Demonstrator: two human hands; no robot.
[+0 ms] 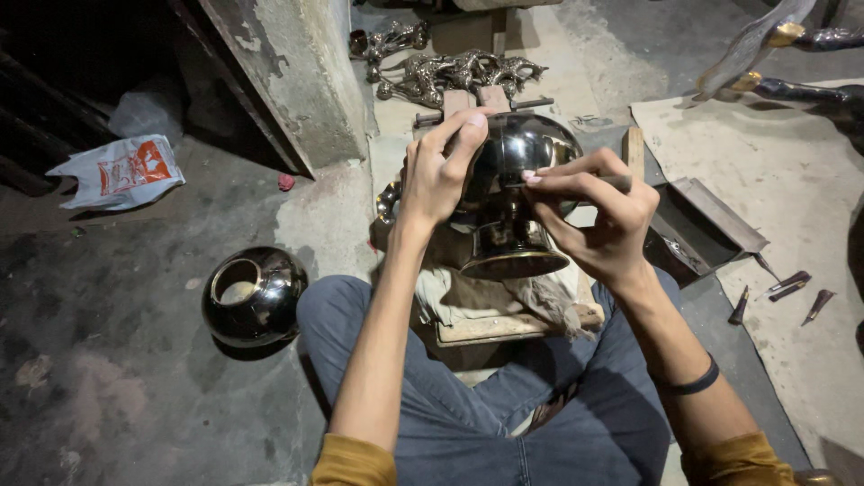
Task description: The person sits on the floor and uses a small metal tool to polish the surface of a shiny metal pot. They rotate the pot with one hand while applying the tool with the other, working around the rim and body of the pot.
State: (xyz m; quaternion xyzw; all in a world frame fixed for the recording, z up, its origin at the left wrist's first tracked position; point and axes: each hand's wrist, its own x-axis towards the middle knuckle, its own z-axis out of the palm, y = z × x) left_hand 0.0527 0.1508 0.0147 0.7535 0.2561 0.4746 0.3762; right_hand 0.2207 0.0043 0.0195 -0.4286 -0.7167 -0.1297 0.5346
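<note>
Our left hand (438, 171) gripped the vase (517, 193), fingers curled over its round dark body, thumb and fingertips pressed on the upper side. Our right hand (601, 216) pinched a thin tool (612, 182) between thumb and forefingers, the grip closed tight, the tip lying against the side of the vase. The vase lay tilted, its flared foot towards us, propped on a rag (540, 301) over a wooden block (504, 328) between our knees.

How far the work had gone we could hardly judge: the metal shone smooth and dark where we saw it, and no cut pattern showed on the side turned to the camera; the place under the tool tip was too small to read. So the piece looked polished, with the fine work on its surface seemingly at an early stage, or hidden from us.

Further out, a second round pot (253, 295) stood on the floor to our left, mouth up. A plastic bag (120, 173) lay beyond it. To the right an open metal box (706, 225) and a few small chisels (792, 288) rested on a sheet of card (774, 171). Ahead lay ornate metal castings (450, 72).
</note>
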